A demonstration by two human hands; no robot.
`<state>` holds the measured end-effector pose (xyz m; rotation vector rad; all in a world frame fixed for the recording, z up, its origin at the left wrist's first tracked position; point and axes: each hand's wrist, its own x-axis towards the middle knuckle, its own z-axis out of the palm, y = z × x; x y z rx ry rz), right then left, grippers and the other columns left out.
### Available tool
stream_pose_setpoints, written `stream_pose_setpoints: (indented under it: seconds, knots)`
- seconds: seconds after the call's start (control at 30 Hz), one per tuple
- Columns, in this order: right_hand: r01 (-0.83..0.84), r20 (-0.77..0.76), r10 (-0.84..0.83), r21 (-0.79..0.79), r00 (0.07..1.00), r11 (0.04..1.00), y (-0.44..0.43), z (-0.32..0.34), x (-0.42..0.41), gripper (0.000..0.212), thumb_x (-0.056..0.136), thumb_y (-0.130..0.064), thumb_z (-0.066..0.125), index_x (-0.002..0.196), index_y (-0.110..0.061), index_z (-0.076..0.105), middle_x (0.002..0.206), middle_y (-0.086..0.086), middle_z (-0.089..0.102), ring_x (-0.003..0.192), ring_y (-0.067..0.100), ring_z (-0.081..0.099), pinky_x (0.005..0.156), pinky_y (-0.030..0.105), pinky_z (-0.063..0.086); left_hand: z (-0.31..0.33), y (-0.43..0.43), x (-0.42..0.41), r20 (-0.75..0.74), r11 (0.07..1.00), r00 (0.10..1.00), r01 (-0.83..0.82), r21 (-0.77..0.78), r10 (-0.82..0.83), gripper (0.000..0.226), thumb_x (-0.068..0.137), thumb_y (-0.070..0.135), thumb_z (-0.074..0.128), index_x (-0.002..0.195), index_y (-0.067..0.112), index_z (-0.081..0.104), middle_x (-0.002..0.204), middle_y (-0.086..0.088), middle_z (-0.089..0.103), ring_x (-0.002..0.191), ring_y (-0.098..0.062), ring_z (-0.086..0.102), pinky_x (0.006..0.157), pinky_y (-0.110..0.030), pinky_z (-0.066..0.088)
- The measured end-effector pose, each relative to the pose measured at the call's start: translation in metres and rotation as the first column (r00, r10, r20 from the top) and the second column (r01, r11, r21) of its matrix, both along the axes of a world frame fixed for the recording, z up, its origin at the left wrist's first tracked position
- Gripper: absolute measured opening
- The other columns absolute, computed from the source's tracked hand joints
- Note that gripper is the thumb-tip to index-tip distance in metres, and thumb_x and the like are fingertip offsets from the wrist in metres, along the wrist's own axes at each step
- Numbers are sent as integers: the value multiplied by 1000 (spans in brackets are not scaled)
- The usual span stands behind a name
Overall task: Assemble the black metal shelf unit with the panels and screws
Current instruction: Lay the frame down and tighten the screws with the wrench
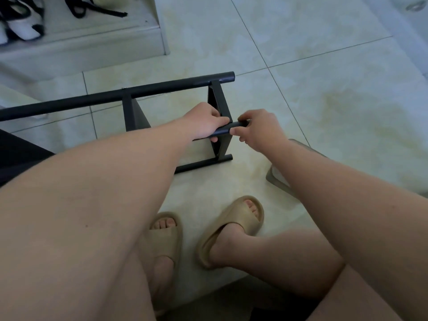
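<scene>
Bare forearms nearest, tan slippers (243, 215) on tiled floor (335, 100) below, black shelf frame (139, 91) lying on its side mid-scene, left hand (203, 121) curled round its near upper tube (222, 130), right hand (260, 130) pinching that tube's right end between thumb and fingers, shoes (23, 26) far left.

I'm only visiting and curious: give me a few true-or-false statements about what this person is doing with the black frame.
1. Both the left hand and the right hand hold the same black tube. True.
2. The shelf frame stands on a table. False: it rests on the tiled floor.
3. The person wears beige slippers. True.
4. The right hand holds a screwdriver. False: no tool shows; its fingers curl round the tube's end.
</scene>
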<state>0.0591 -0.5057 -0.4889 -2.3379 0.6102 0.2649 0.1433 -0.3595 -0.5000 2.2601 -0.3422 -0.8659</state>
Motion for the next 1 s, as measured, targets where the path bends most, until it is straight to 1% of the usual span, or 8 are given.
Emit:
stream_pose_setpoints:
  seconds: [0.17,0.3,0.37,0.47,0.57,0.7,0.87,1.0]
  knots:
    - [-154,-24,153,-63,988,986,-6,4,-4,47,90,-39,72,131,-17,62,95,0,71,95,20,65,85,35,52,3,-8,-5,61,997,997,-49,59,46,28,91,42,57,77,17,55,65,-1,57,56,-16,57,56,-30,37]
    - [-375,-140,363,-72,921,924,-35,21,-32,70,92,-48,69,152,-31,38,123,-6,64,113,19,58,96,34,45,9,-15,-18,390,972,910,-204,118,143,22,97,38,50,100,17,53,99,1,55,92,-24,53,73,-36,41]
    - [-455,-240,412,-162,879,876,-59,34,-45,71,94,-49,65,154,-33,33,141,-3,57,127,23,53,104,39,43,17,-24,-25,565,985,824,-132,110,47,17,99,32,47,103,17,54,109,-1,55,101,-26,52,78,-39,43]
    - [-515,-342,415,-293,844,806,-90,55,-55,69,97,-50,60,157,-31,31,151,2,49,138,26,44,110,43,39,35,-49,-36,647,986,744,136,99,-168,15,100,29,45,104,19,56,112,0,57,103,-24,53,78,-39,46]
    - [-504,-371,376,-355,849,788,-115,64,-69,66,99,-49,57,157,-32,30,153,2,46,140,28,41,111,46,39,50,-77,-45,667,889,606,407,209,-434,16,99,29,42,102,21,56,108,1,57,98,-23,55,69,-36,41]
    - [-474,-482,278,-350,831,808,-148,45,-100,62,99,-46,57,155,-33,34,153,2,47,138,28,44,108,43,42,49,-107,-54,573,699,440,607,378,-692,10,100,27,39,95,25,48,108,3,57,97,-23,57,70,-36,43]
    - [-384,-598,165,-261,785,886,-189,-7,-120,57,102,-39,56,155,-27,37,151,4,51,134,29,50,106,34,40,9,-145,-64,462,506,289,728,463,-838,10,99,25,39,98,26,49,115,-1,58,107,-26,57,73,-37,44]
    - [-330,-648,138,-184,749,926,-211,-59,-127,46,105,-28,51,150,-20,46,143,2,59,131,26,54,108,33,41,-42,-166,-75,371,342,151,776,530,-917,21,98,31,46,114,20,54,121,-5,58,116,-29,55,89,-42,48]
